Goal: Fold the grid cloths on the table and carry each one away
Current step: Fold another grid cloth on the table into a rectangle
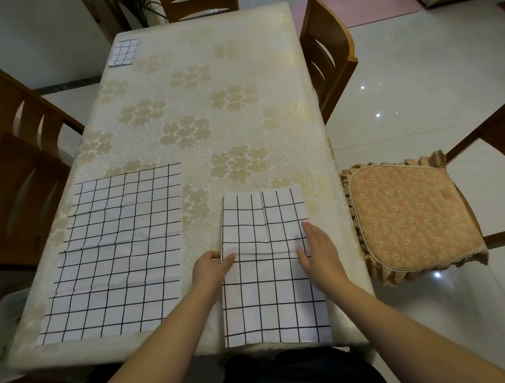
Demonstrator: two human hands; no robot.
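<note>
The left hand (pixel 211 268) is pinching the left edge of the narrow cloth (pixel 270 269), thumb on top. The right hand (pixel 318 246) is lying flat on its right edge, fingers straight. Left of the left hand, a wide cloth (pixel 119 252) is lying spread; a folded cloth (pixel 124 52) is sitting far beyond, at the table's (pixel 207 103) corner.

Fingertips of the left hand (pixel 212 266) tucked under the edge of the folded cloth (pixel 270 269), out of sight. Palm of the right hand (pixel 319 251) hidden, pressed flat on the same cloth. Table (pixel 207 103) legs covered by the tablecloth. Chair with cushion (pixel 412 217) cut off at right edge. Far small cloth (pixel 124 52) too small to count layers.
</note>
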